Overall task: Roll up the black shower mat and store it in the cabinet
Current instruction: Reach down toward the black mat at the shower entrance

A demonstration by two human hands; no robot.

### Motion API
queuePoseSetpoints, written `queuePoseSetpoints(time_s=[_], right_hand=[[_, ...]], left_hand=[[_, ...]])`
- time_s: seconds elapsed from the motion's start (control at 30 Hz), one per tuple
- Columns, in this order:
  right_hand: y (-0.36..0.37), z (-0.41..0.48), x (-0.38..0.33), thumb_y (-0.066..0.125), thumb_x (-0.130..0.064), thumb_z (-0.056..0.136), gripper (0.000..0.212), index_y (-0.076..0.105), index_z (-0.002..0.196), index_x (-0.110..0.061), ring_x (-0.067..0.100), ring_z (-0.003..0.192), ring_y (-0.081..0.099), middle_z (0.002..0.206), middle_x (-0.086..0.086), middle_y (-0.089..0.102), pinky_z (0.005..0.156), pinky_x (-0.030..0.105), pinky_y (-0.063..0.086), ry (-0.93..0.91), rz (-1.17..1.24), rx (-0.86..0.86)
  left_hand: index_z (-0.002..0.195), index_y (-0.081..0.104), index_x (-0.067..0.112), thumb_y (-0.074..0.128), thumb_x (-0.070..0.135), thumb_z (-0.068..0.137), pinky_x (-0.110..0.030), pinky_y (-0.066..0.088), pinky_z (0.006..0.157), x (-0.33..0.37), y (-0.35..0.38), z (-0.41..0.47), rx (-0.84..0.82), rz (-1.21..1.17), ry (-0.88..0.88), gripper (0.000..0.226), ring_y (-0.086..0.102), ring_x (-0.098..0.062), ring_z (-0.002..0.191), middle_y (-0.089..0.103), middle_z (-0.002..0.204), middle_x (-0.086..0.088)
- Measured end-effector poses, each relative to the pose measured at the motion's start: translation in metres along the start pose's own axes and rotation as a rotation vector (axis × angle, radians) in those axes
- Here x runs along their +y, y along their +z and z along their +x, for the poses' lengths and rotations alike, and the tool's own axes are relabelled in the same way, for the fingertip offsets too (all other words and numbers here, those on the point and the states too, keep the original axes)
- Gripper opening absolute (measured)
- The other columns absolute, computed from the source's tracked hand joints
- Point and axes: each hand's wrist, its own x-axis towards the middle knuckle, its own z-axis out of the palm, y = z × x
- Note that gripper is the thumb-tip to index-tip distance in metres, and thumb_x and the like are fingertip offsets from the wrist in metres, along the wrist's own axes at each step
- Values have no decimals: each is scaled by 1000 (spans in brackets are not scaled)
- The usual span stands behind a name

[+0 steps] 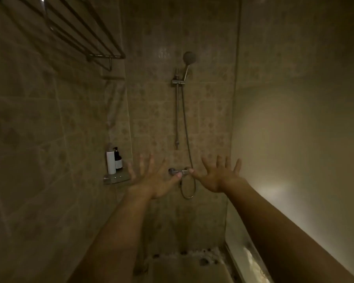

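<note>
I face a dim tiled shower stall. My left hand (154,179) is stretched out in front of me with fingers spread wide and holds nothing. My right hand (218,175) is raised beside it, fingers also spread and empty. Both hands hover in front of the chrome mixer valve (179,171) on the back wall. At the bottom of the view lies the shower floor (184,268) with a band of pebbles along its far edge. I cannot make out a black mat or a cabinet in this dark view.
A hand shower (189,57) hangs on a rail, its hose looping below the valve. A white bottle (111,162) and a dark pump bottle (118,159) stand on a glass corner shelf (117,178). A metal towel rack (74,35) is mounted upper left. A glass panel (284,139) closes the right side.
</note>
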Motion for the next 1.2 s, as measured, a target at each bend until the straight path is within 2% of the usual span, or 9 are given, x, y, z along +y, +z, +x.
queuePoseSetpoints(time_s=[0.17, 0.27, 0.4, 0.53, 0.7, 0.8, 0.87, 1.1, 1.2], right_hand=[[16, 44, 25, -10, -100, 45, 121, -4, 151, -43, 38, 146, -17, 162, 16, -12, 100, 64, -29, 0, -59, 10], [27, 89, 43, -2, -98, 58, 108, -5, 151, -43, 39, 145, -19, 161, 16, -13, 99, 63, -30, 1, -91, -10], [37, 172, 80, 3, -96, 64, 102, -6, 151, -43, 40, 145, -20, 161, 15, -14, 99, 63, -31, -12, -102, -40], [37, 258, 113, 2, -97, 62, 103, -6, 150, -43, 42, 145, -20, 161, 16, -14, 99, 65, -30, -65, -119, -14], [35, 359, 150, -1, -98, 57, 107, -7, 150, -44, 42, 142, -25, 160, 17, -18, 100, 66, -29, -117, -124, -26], [39, 411, 164, 0, -98, 58, 106, -8, 149, -45, 44, 141, -27, 160, 18, -18, 96, 65, -32, -121, -106, -46], [47, 439, 167, 2, -98, 60, 105, -8, 149, -44, 46, 141, -26, 159, 19, -18, 96, 65, -32, -131, -89, -80], [92, 527, 145, 9, -95, 65, 102, -12, 149, -42, 45, 142, -25, 160, 16, -20, 99, 65, -29, -221, -20, -142], [112, 568, 125, 10, -96, 63, 102, -15, 148, -44, 42, 140, -30, 159, 14, -23, 99, 64, -30, -282, 16, -122]], left_hand=[[149, -11, 43, 2, 95, 65, -66, -20, 107, 11, 24, 53, 13, 48, 2, 100, -33, -32, 140, -36, 154, 2], [149, -10, 44, 0, 99, 54, -64, -20, 108, 22, 42, 98, 4, 2, 5, 110, -32, -31, 141, -34, 156, 3], [149, -12, 43, 3, 101, 46, -62, -14, 112, 48, 67, 181, -22, -98, -3, 119, -36, -31, 139, -37, 153, 5], [146, -15, 48, 5, 101, 52, -63, -14, 111, 71, 82, 264, 35, -88, -37, 110, -45, -28, 132, -41, 151, 8], [148, -12, 47, 10, 92, 70, -64, -19, 108, 98, 91, 358, 97, -17, -107, 93, -40, -30, 136, -38, 153, 6], [146, -13, 49, 4, 95, 62, -64, -21, 108, 102, 97, 403, 108, 0, -134, 98, -37, -30, 138, -36, 154, 6], [145, -15, 50, -2, 99, 53, -64, -23, 106, 98, 104, 427, 80, 3, -168, 105, -40, -29, 136, -39, 152, 5], [140, -16, 59, -1, 103, 47, -59, -31, 100, 52, 131, 508, 137, -28, -310, 104, -37, -28, 138, -39, 151, 10], [143, -12, 56, -1, 100, 53, -59, -28, 103, 37, 138, 540, 211, 8, -359, 101, -30, -28, 142, -30, 157, 5]])
